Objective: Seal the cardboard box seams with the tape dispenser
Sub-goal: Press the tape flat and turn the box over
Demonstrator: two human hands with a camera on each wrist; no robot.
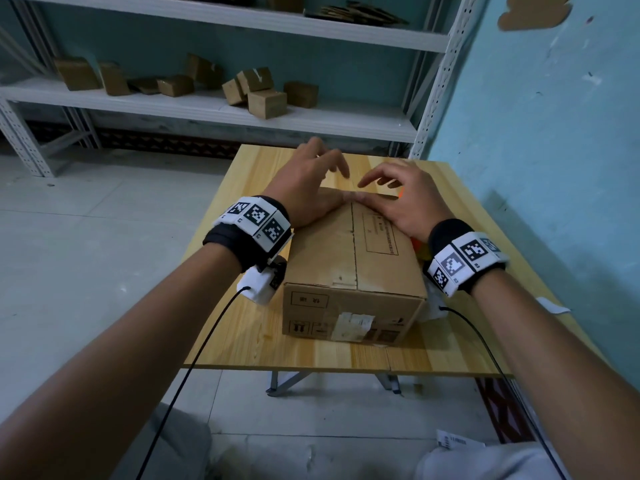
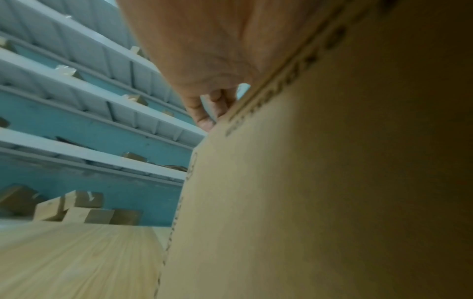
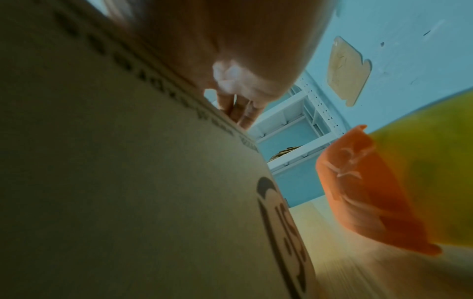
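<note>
Flaps of the box [image 1: 349, 258] lie closed under my two palms, the centre seam [image 1: 354, 244] running toward me between them. My left hand [image 1: 304, 188] presses the left flap, my right hand [image 1: 405, 202] the right; thumbs meet at the far end of the seam, fingers lifted and spread, neither grip closed on anything. No tape shows along the seam, so I judge the step to be flattening and aligning the flaps. To do it well I should keep even pressure on both sides, butt the edges without overlap, and free one hand only once the flaps hold. The dispenser [image 3: 379, 188], orange, sits on the counter [image 1: 242, 327] just beside the box's right wall, below my right wrist and ungrasped.
</note>
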